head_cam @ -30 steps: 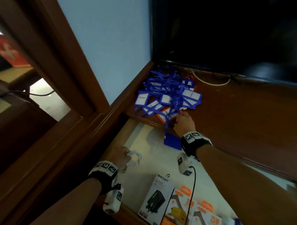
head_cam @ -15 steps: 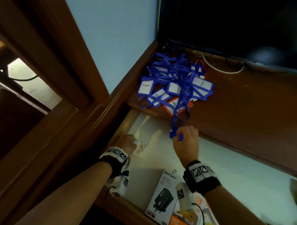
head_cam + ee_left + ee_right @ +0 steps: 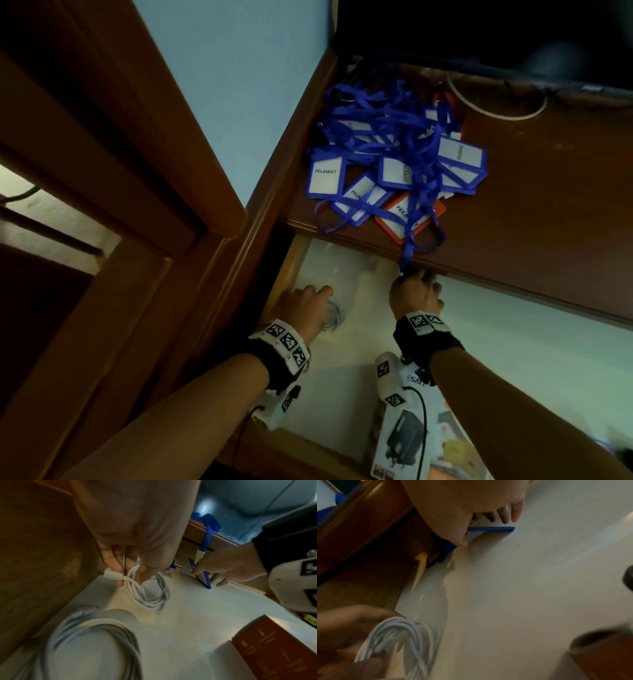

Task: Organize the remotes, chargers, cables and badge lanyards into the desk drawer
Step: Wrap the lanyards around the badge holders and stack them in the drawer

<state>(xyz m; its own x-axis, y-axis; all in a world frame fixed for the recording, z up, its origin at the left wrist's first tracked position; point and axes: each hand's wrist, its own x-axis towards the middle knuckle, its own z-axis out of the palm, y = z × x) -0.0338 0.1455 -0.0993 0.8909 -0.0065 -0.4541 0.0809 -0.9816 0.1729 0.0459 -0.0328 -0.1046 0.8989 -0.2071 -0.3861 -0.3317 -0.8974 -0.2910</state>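
A pile of blue badge lanyards (image 3: 394,161) with white cards lies on the desk top (image 3: 548,212) above the open drawer (image 3: 534,346). My right hand (image 3: 416,294) holds a blue badge holder (image 3: 204,580) against the drawer floor at the back; its strap (image 3: 409,246) runs up over the desk edge to the pile. My left hand (image 3: 305,308) pinches a coiled white cable (image 3: 147,592) in the drawer's back left corner. The badge holder (image 3: 489,529) shows under my right palm in the right wrist view.
A second white cable coil (image 3: 92,642) lies nearer the drawer's front left. Charger boxes (image 3: 404,435) stand at the drawer's front. An orange-framed badge (image 3: 407,216) lies at the pile's near edge. A dark screen (image 3: 496,37) and a white cable (image 3: 496,109) are behind the pile.
My right hand came off the pile with a blue badge and went down into the drawer, its strap trailing over the desk edge. The left hand stayed on the white cable.
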